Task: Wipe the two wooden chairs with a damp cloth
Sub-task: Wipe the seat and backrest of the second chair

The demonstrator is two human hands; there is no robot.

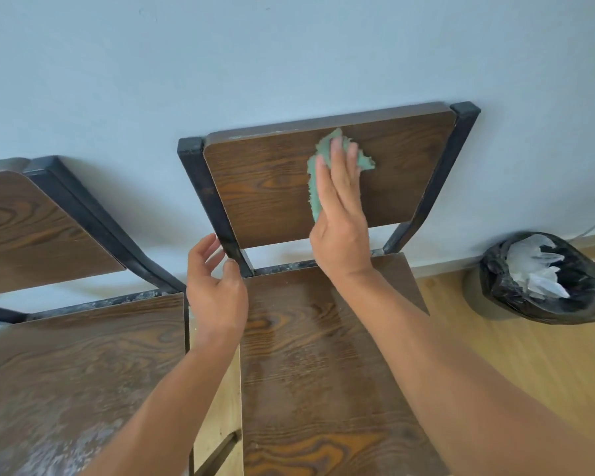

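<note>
**Cloth flat on right chair's backrest**

Nearest: right chair (323,372), seat filling lower centre, a narrow floor gap beside the left chair (83,355), whose front corner bears pale dusty patches. Open wooden floor (512,355) to the right, up to a black-lined bin (543,280) near the wall (289,46). Right hand (340,218) flat, fingers extended, pressing the green cloth (327,152) against the backrest (272,187) just below its top edge. Left hand (217,286) half-curled and empty, thumb against the black metal upright (213,204) at the backrest's lower left corner.
</note>
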